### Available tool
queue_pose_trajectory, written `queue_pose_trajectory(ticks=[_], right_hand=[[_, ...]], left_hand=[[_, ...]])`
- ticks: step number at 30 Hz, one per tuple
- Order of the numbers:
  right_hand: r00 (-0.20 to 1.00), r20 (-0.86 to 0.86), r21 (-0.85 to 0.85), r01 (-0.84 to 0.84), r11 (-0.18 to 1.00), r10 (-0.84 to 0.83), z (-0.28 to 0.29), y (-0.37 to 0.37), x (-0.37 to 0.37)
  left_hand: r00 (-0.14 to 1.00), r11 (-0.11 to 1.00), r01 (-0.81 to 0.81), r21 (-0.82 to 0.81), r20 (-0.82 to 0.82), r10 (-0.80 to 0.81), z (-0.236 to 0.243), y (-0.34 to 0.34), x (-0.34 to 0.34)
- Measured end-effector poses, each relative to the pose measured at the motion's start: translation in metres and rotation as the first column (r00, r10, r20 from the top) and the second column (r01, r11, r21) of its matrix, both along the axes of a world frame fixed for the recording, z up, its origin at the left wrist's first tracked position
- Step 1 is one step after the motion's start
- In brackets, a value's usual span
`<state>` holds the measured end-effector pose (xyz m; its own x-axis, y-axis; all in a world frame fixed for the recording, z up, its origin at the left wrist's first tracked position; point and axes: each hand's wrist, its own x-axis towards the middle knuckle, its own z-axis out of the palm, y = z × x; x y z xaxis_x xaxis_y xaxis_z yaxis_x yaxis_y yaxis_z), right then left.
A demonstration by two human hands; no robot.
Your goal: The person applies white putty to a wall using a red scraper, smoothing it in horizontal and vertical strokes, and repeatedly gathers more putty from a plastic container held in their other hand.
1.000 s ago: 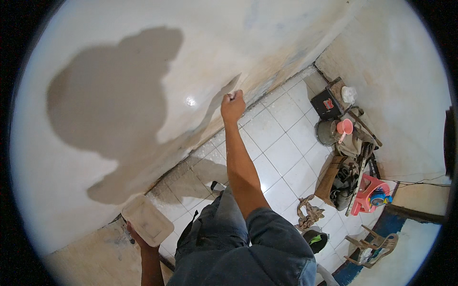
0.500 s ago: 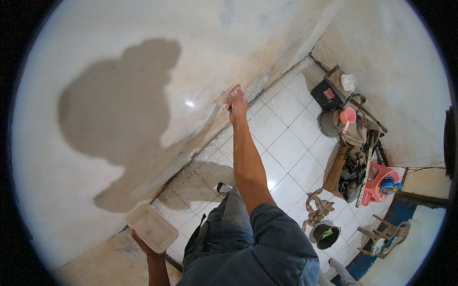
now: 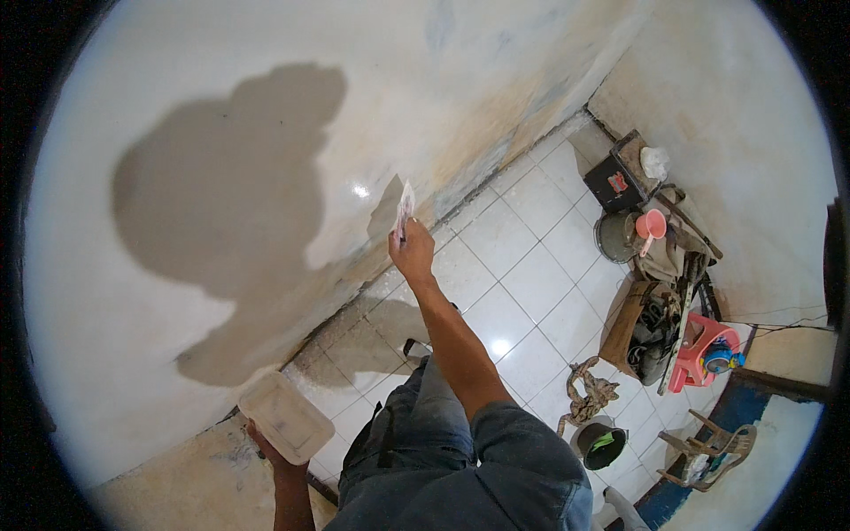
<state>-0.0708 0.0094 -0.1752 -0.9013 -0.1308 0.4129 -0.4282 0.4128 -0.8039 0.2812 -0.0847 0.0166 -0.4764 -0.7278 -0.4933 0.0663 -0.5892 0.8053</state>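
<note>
In my right hand is a putty knife, its flat blade smeared whitish and pointing up. The fingers are closed round its handle, and the blade is close to the plastered wall; whether it touches, I cannot tell. My left hand grips a pale beige rectangular plastic tray by its lower left side, low beside the wall. Most of the left fingers are hidden behind the tray. Patches of grey and tan show through the wall's white coat.
White floor tiles run along the wall. To the right are a black box, a grey bucket with a pink dipper, a carton, a pink stool, a crumpled rag, a dark bucket and a chair.
My right hand has drawn back toward me and left along the wall, and the putty knife's blade has turned upward. The left hand with the tray has stayed nearly still.
</note>
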Motion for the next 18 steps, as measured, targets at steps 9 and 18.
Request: queue_pose_trajectory(ticks=[9, 18], right_hand=[[0.857, -0.429, 0.319, -0.153, 0.935, 0.287, -0.073, -0.018, -0.014], [0.943, 0.291, -0.212, 0.231, 0.950, -0.164, -0.062, 0.002, -0.041]], left_hand=[[0.998, 0.996, 0.015, 0.086, -0.063, -0.009, 0.002, -0.005, 0.010], [0.997, 0.994, -0.066, 0.090, 0.034, 0.064, -0.014, -0.010, 0.033]])
